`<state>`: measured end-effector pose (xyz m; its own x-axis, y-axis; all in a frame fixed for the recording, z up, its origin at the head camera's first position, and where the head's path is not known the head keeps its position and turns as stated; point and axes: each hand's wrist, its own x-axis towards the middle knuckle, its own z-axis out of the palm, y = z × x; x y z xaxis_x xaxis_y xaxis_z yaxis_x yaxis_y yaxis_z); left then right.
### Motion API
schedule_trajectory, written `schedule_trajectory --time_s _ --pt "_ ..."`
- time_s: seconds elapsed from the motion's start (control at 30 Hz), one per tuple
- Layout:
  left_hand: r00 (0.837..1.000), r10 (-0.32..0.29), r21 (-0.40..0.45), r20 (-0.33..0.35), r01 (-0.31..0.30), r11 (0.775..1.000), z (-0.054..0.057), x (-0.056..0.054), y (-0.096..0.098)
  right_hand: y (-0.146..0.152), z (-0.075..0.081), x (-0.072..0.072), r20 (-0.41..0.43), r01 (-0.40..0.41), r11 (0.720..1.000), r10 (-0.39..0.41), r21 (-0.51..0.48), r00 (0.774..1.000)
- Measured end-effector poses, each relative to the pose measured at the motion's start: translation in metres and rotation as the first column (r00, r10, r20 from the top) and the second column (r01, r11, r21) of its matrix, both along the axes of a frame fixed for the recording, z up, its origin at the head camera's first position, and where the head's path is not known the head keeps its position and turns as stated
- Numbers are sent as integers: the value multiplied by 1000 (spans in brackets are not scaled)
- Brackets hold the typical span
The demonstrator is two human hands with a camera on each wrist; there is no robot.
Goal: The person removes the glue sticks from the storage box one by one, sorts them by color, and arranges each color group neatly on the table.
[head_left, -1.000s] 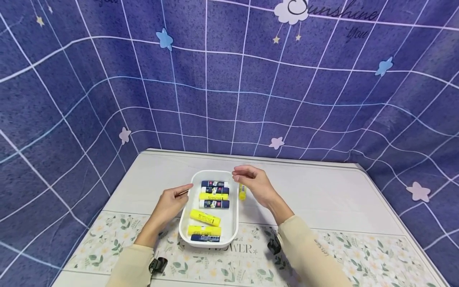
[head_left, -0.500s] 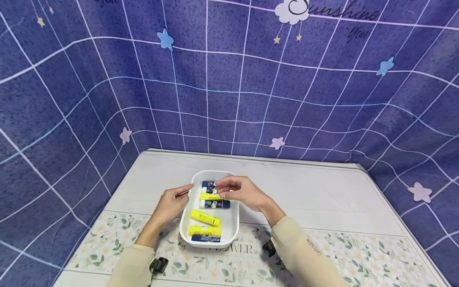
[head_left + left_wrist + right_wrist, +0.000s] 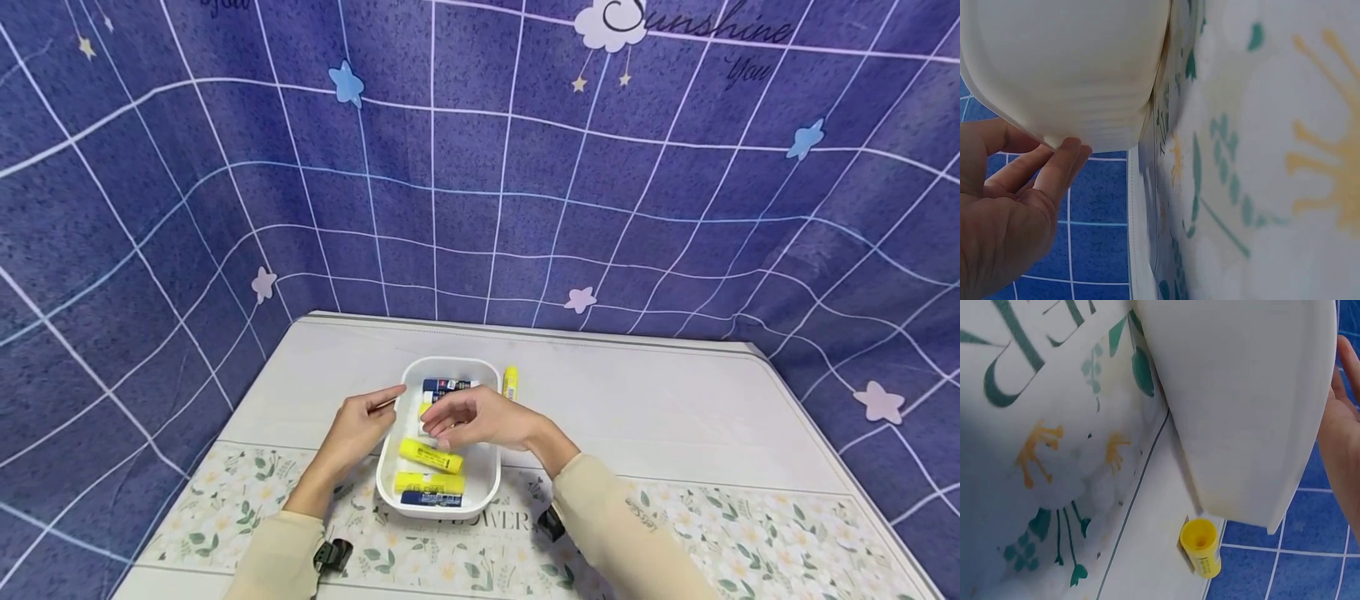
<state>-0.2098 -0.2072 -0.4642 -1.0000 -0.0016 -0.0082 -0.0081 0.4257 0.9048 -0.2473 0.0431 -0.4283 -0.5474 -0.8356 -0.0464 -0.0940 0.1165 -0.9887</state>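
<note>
A white tray [image 3: 480,471] with rounded corners holds several glue sticks. At its left rim my left hand [image 3: 360,425] grips the edge; the left wrist view has the fingers against the tray's underside. My right hand [image 3: 487,419] hovers inside the tray, thumb and fingers parted and bent downward, hiding much of a dark blue glue stick with a white end [image 3: 426,428]. Just below the thumb lies a slanted yellow glue stick [image 3: 431,457]. Nearer me are another yellow glue stick [image 3: 429,483] and a dark blue glue stick [image 3: 431,499].
Outside the tray's right side, a yellow glue stick [image 3: 511,383] is on the table; its round end [image 3: 1200,535] shows in the right wrist view. The white table [image 3: 637,400] carries a floral strip in front. A blue grid-patterned curtain [image 3: 465,208] surrounds the back and sides.
My right hand has moved left and nearer, from beside the yellow glue stick outside the tray to over the sticks inside. My left hand and the tray stay in place.
</note>
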Motion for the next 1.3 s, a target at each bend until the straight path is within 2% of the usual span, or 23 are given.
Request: schedule_trajectory --time_s 0.17,0.27,0.6,0.77,0.83,0.93,1.03,1.17,1.3 --pt "1000 -1 -8 -7 1 1000 2 0 -1 -8 -1 3 -21 -84 994 85 64 996" --pt "1000 2 -11 -5 -2 1000 2 1 -1 -13 -4 4 -22 -105 990 108 98 994" --pt "1000 -2 -4 -1 2 1000 3 2 0 -25 -12 11 -64 -97 968 114 230 991" --pt "1000 -4 -6 -1 4 1000 3 1 -1 -29 -11 16 -142 -59 945 110 322 984" --pt "1000 -2 -1 2 3 1000 3 1 -1 -32 -11 18 -216 -34 926 124 376 969" --pt "1000 -3 9 10 3 1000 4 1 -1 -36 -12 22 -327 5 890 162 455 931" --pt "1000 -9 18 15 8 1000 4 1 -1 -38 -14 24 -394 40 865 186 500 900" --pt "1000 -14 24 12 13 1000 3 1 -1 -39 -16 25 -414 51 865 186 499 891" --pt "1000 -14 22 8 14 1000 3 1 -1 -38 -17 25 -413 48 874 180 484 893"
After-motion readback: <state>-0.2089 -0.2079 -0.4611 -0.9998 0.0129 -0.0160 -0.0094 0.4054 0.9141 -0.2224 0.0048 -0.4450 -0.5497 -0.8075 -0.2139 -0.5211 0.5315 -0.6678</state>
